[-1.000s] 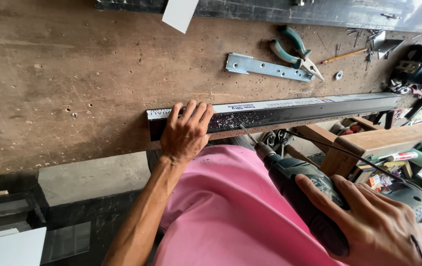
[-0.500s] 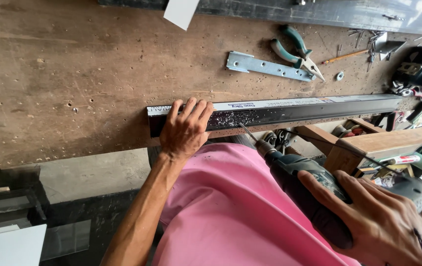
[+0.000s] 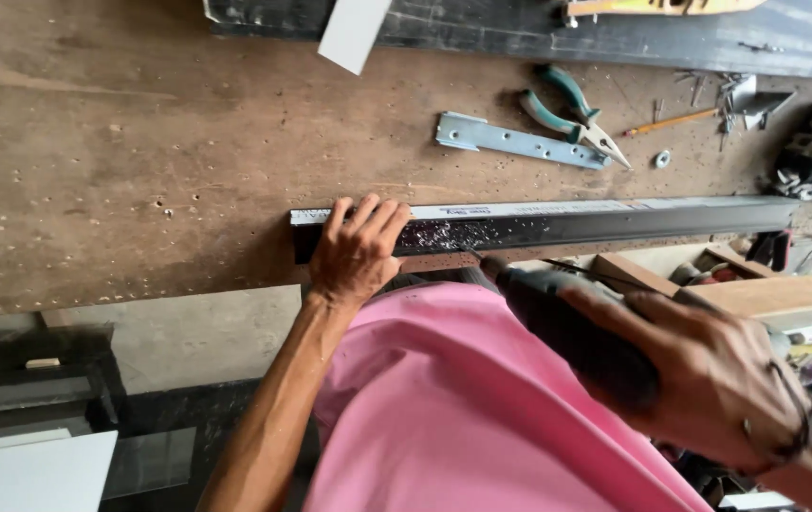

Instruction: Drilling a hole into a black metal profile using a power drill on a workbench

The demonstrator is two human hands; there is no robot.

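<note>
- Drill (image 3: 577,332) is sitting nearest the camera, wrapped in the right hand (image 3: 710,379), fingers closed tight around its dark body; its nose is pointing up and left toward the near face of the dark metal bar (image 3: 558,226).
- Left hand (image 3: 359,251) is pressing flat on the bar's left end, fingers together and draped over the top edge, just beside the drill tip.
- Bar is lying along the near edge of the wooden workbench (image 3: 140,171), long axis running left to right, metal shavings dusting it.
- Farther back, a perforated metal strip (image 3: 510,140), green-handled pliers (image 3: 567,109) and a pencil (image 3: 672,120) are lying well apart from both hands.
</note>
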